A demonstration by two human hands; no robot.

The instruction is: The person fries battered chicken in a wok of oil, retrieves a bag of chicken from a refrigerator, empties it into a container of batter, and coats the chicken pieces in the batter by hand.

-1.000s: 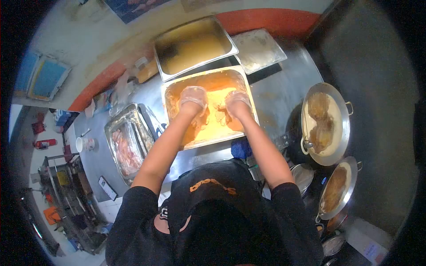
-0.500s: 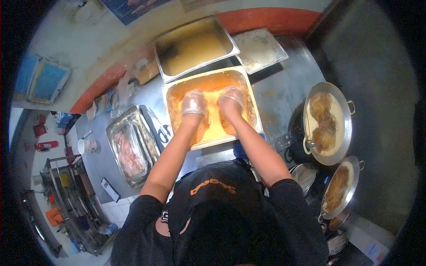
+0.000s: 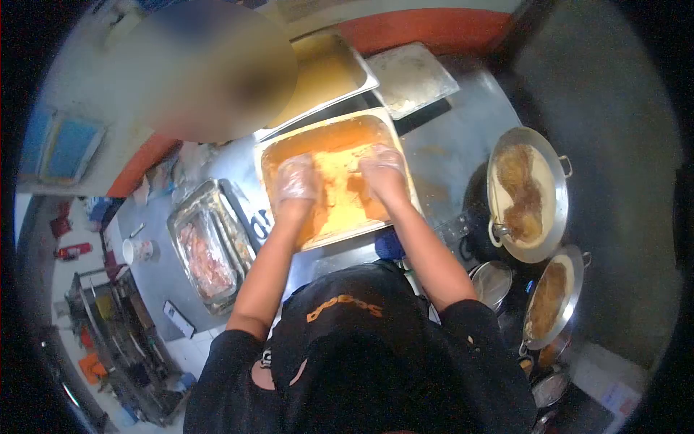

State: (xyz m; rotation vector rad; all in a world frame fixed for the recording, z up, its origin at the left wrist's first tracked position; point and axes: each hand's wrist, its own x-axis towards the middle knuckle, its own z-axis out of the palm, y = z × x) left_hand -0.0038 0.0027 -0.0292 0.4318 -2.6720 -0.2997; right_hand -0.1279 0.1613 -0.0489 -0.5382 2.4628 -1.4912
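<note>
Powder point(image 3: 336, 210) lies under the left grip point(image 3: 297, 177) and right grip point(image 3: 384, 168), both in clear gloves; I cannot tell whether either is clenched or loose. Its tub point(image 3: 329, 139) rests on the worktop point(image 3: 466, 145), between a tray point(image 3: 206, 207) and two pans point(image 3: 555, 226).

A metal table point(image 3: 470, 155) stands by a pale wall point(image 3: 101, 87). A fat red-orange stripe point(image 3: 426, 29) runs low along that wall, just behind the table. A round blurry patch hides some of the wall. On the right is a big dark grey wall point(image 3: 614, 166). On the left is a window point(image 3: 72, 148) with blue panes. A red fire extinguisher point(image 3: 72, 251) is near a dark shelf rack point(image 3: 119, 325). White floor tiles point(image 3: 191, 353) show beside the table. Light makes the metal shine.
</note>
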